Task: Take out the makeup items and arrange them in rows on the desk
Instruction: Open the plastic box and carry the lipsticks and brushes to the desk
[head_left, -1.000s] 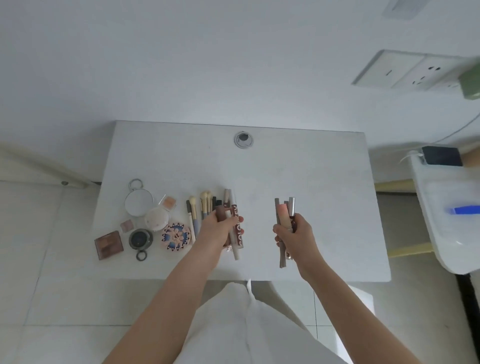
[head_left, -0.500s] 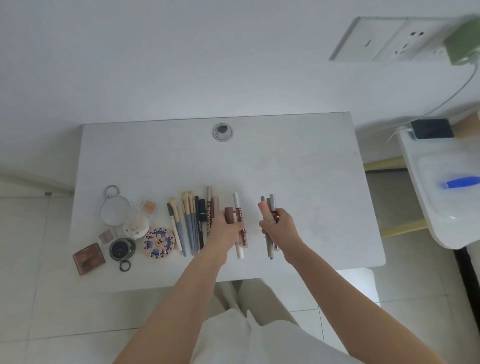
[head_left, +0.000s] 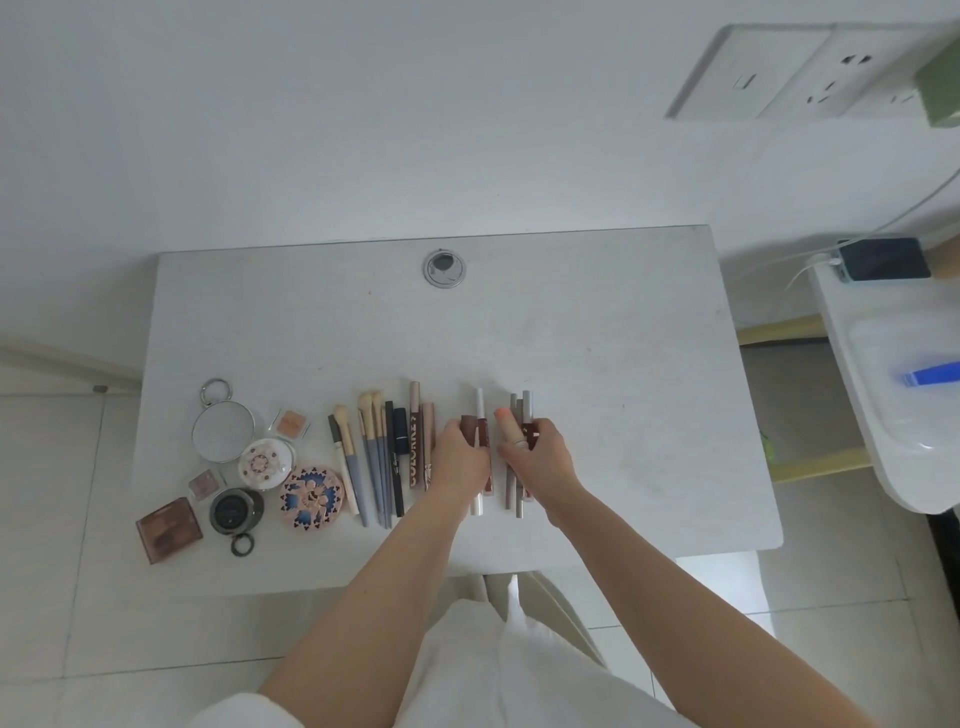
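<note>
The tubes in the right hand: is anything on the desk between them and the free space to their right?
Nothing visible. The right hand holds the tubes, and the desk to their right is bare up to its edge.

Surface: a pale grey surface (head_left: 597, 338) with a round cable port (head_left: 444, 267) near its far edge.
Left hand: the left hand (head_left: 464, 457) lies over a brown tube (head_left: 467, 427) and a dark red tube with a white cap (head_left: 480, 415); whether the grip closes on them cannot be told.
Right hand: the right hand (head_left: 540, 457) holds a bundle of slim sticks (head_left: 521, 410), forefinger laid along them.
Row: makeup brushes (head_left: 371, 447), then dark pencils (head_left: 396, 457) and a lettered tube (head_left: 414, 441), lie side by side just left of the left hand.
Far left: a round mirror (head_left: 222, 434), a patterned compact (head_left: 311, 496), a dark jar (head_left: 235, 512) and a brown palette (head_left: 169, 530) sit close together.
Side: a white stand (head_left: 857, 415) stands right of the surface.
</note>
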